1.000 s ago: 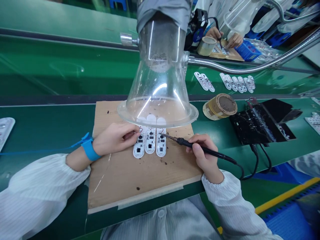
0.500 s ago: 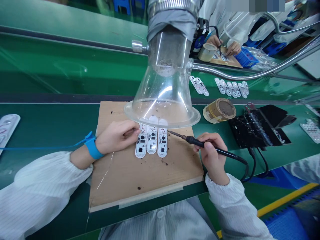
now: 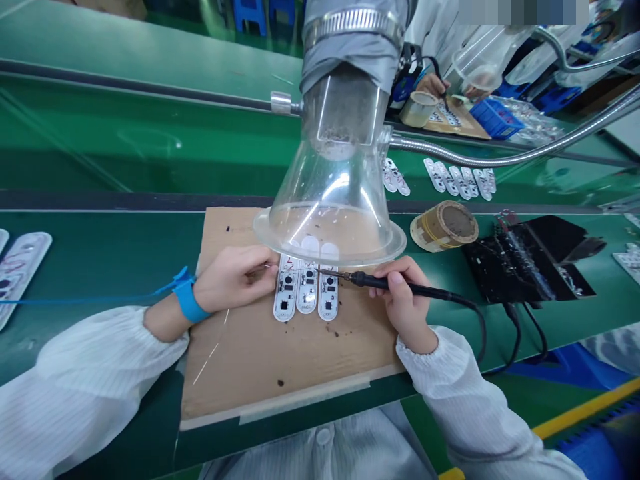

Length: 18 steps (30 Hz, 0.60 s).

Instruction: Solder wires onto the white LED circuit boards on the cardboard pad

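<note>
My right hand (image 3: 404, 297) is closed around the black handle of a soldering iron (image 3: 373, 281). The iron's tip reaches over the middle one of three white circuit boards (image 3: 307, 293), which lie side by side on a cardboard sheet (image 3: 250, 367). Pinched in my left hand (image 3: 240, 277) is a thin solder wire (image 3: 293, 268), its far end close to the iron's tip. That hand rests at the left board (image 3: 285, 293), and a blue wrist strap (image 3: 189, 300) is on the wrist. A clear fume hood (image 3: 330, 193) hangs over the boards' upper ends.
Right of the cardboard stand a round tub (image 3: 444, 227) and a black soldering-iron stand (image 3: 530, 257). More boards lie at the far left (image 3: 23, 273) and on the ledge behind (image 3: 460, 179). Across the bench, a co-worker's hand (image 3: 433, 85) is near a blue basket (image 3: 496, 118).
My right hand has moved left, bringing the iron's tip from the right board to the middle one. My left hand stays nearly in place. The view has shifted slightly.
</note>
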Available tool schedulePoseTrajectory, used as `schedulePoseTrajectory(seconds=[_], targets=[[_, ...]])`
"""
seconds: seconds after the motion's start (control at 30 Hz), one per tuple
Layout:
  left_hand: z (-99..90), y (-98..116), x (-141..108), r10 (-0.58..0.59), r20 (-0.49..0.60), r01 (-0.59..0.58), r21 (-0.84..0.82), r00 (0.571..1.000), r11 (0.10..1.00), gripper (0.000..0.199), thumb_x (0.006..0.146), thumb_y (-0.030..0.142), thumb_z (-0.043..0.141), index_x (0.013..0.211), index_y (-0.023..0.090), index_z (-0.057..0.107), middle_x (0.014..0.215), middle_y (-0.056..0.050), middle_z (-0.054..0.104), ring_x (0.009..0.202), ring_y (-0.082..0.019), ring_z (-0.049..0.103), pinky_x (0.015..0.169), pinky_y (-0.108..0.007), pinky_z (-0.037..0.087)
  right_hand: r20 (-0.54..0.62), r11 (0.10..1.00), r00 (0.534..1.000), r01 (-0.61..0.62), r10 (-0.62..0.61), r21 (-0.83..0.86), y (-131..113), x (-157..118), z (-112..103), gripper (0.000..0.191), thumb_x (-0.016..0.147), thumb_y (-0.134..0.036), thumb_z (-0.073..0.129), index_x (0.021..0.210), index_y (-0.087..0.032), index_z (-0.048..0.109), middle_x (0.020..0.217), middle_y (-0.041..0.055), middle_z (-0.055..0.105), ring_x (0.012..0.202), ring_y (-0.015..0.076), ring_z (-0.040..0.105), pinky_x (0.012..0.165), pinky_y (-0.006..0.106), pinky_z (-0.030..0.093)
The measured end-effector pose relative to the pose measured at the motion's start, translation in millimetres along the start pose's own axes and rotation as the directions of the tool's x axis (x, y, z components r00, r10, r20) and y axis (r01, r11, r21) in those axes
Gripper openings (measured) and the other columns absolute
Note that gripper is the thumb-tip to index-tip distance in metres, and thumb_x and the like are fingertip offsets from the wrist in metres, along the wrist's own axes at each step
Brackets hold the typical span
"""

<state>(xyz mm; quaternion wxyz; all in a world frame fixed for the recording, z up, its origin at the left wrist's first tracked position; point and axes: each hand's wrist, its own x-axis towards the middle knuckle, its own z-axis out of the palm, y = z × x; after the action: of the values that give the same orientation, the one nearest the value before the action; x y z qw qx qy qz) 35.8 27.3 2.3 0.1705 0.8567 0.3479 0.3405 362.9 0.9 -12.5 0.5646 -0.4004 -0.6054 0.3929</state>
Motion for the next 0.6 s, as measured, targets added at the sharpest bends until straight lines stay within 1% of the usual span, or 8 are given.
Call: schedulePoseTrajectory(seconds=[0.13,0.3,0.47,0.6], targets=[[-0.3,1.7,1.1,-0.026,0.031,0.026,-0.016,0.999,1.0,0.019,0.099,0.019,0.053,0.082,0.021,0.062,0.056,0.007,0.049,0.048,-0.01,0.039,0.05,-0.024,0.029,0.045,0.997,0.999,-0.003,0.007,-0.072,0.7,-4.1,-4.7,0.022,0.111,-0.041,0.064,0.097,-0.025,0.072,0.068,-0.0025,0.065,0.056,0.015,0.062,0.055,0.029,0.049],[0.5,1.7,0.8,-0.044,0.037,0.045,-0.014,0.998,0.999,0.02,0.099,0.02,0.052,0.081,0.021,0.061,0.057,0.006,0.053,0.048,-0.01,0.041,0.051,-0.024,0.029,0.086,0.985,0.996,0.027,-0.012,-0.168,-2.0,-4.8,-3.5,0.025,0.109,-0.046,0.065,0.098,-0.025,0.072,0.07,-0.0009,0.067,0.058,0.0171,0.064,0.057,0.032,0.051],[2.6,-1.4,-1.6,-0.08,0.074,0.082,-0.024,0.994,0.996,0.02,0.101,0.023,0.054,0.083,0.021,0.062,0.059,0.005,0.055,0.049,-0.01,0.043,0.052,-0.024,0.03,0.1,0.983,0.994,0.053,-0.036,-0.178,-3.6,-4.7,-3.2,0.021,0.11,-0.042,0.065,0.099,-0.025,0.072,0.071,-0.0006,0.069,0.059,0.0163,0.064,0.057,0.03,0.05],[3.7,-3.7,-2.0,-0.058,0.078,0.062,-0.039,0.995,0.997,0.019,0.101,0.022,0.054,0.083,0.02,0.062,0.06,0.005,0.056,0.05,-0.01,0.048,0.052,-0.023,0.032,0.116,0.983,0.992,0.074,-0.055,-0.168,-3.8,-3.8,-3.5,0.019,0.11,-0.038,0.065,0.098,-0.025,0.072,0.072,-0.0007,0.069,0.059,0.0156,0.064,0.057,0.03,0.05]])
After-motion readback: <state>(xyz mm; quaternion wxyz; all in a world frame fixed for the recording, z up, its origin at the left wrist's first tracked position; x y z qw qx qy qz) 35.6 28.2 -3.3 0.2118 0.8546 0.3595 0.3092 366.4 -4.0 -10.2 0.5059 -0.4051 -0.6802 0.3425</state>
